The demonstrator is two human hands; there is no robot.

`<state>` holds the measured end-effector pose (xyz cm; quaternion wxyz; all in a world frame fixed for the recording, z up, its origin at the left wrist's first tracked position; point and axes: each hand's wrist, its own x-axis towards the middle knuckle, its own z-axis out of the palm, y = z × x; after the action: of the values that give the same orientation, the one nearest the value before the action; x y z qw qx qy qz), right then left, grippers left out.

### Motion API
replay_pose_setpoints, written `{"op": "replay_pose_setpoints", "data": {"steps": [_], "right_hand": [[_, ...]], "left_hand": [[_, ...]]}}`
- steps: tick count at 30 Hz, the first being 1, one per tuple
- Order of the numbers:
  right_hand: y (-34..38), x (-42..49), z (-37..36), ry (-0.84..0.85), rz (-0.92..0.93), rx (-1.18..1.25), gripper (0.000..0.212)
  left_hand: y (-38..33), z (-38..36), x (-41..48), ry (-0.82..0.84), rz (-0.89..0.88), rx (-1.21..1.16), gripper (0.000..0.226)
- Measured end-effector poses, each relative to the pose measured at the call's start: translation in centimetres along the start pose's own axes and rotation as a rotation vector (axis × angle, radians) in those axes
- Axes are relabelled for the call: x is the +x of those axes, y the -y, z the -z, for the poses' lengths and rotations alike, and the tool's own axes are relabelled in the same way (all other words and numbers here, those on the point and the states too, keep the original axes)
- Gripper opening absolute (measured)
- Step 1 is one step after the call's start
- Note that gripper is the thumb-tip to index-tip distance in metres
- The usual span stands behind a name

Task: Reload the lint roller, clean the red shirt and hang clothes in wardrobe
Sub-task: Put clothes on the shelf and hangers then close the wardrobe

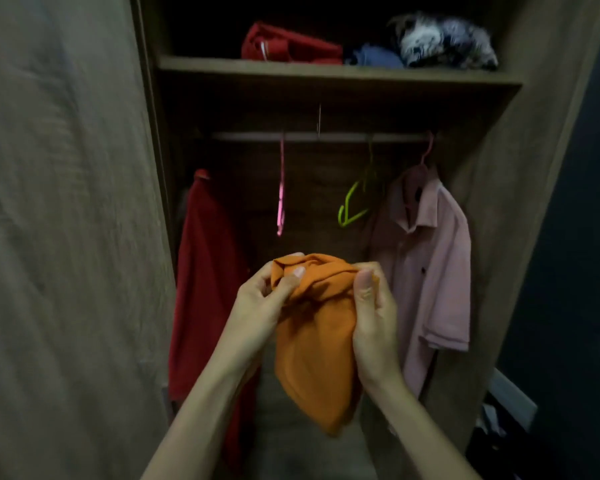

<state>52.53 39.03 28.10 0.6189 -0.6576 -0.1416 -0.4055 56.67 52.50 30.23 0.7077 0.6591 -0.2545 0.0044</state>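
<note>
Both hands up in front of open wardrobe (499, 202): left hand (257, 299) & right hand (373, 313) each clutch bunched orange garment (312, 358), its shape hidden in folds. Red shirt (205, 289) hangs at left, hanger unseen; pink shirt (430, 265) at right; shelf (326, 72) pile blurry

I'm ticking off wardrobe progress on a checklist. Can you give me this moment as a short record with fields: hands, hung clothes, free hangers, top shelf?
In hands: bunched orange cloth garment, gripped by left hand and right hand
Hung on rail: dark red shirt at left; pale pink short-sleeved collared shirt at right
Free hangers: thin pink hanger and lime green hanger, between the shirts
Top shelf: folded red garment, blue garment, black-and-white patterned garment
Not yet hung: orange garment
</note>
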Motion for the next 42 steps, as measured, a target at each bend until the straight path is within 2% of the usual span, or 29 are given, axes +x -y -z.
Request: {"op": "replay_pose_setpoints", "data": {"steps": [2,4,6,8,12,16,18,20,23,25,27,29,33,38,42], "right_hand": [[-1.0,-0.8,0.7,0.038,-0.098,0.108,0.051],[-1.7,-1.2,1.4,0.05,-0.153,0.14,0.039],[-2.4,-1.5,2.0,0.073,-0.131,0.055,0.027],[-3.3,-1.9,2.7,0.094,-0.102,-0.027,0.026],[-4.9,-2.9,4.2,0.162,-0.122,-0.125,0.043],[-5.5,-3.0,5.4,0.236,-0.035,-0.347,0.016],[-6.1,-2.8,5.5,0.186,-0.049,-0.408,0.018],[-6.7,-2.5,5.4,0.053,-0.128,-0.384,0.021],[-7.2,-1.4,5.4,-0.122,-0.187,-0.378,0.03],[-7.2,-0.6,5.0,-0.178,-0.217,-0.371,0.036],[-7.3,0.2,4.2,-0.215,-0.252,-0.364,0.039],[-7.3,0.9,3.3,-0.242,-0.301,-0.309,0.037],[-7.4,2.6,2.4,-0.284,-0.5,-0.042,0.036],[-7.2,3.6,1.8,-0.317,-0.693,0.223,0.037],[-7.1,3.6,1.6,-0.312,-0.748,0.237,0.035]], "left_hand": [[1.3,-0.3,-0.6,0.014,0.075,-0.078,0.031],[2.4,-0.6,-0.7,0.004,0.098,-0.104,0.03],[3.6,-0.9,-0.5,-0.051,0.064,-0.024,0.023],[4.6,-1.1,-0.4,-0.129,0.028,0.096,0.02],[6.4,-0.8,-0.1,-0.188,0.022,0.238,0.026],[7.2,-0.5,-0.3,-0.214,0.034,0.322,0.024],[7.0,-0.2,-0.2,-0.23,0.023,0.33,0.023],[6.7,0.2,0.0,-0.235,-0.016,0.377,0.022],[6.5,0.7,0.2,-0.267,-0.163,0.574,0.017],[6.7,0.8,0.3,-0.282,-0.228,0.656,0.015],[7.1,0.7,0.5,-0.263,-0.207,0.652,0.013],[7.7,0.5,0.7,-0.206,-0.122,0.584,0.024],[8.4,0.5,1.4,-0.127,-0.004,0.47,0.035],[8.3,0.7,1.5,-0.04,-0.007,0.353,0.034],[7.0,0.7,1.1,0.02,-0.056,0.285,0.032]]}}
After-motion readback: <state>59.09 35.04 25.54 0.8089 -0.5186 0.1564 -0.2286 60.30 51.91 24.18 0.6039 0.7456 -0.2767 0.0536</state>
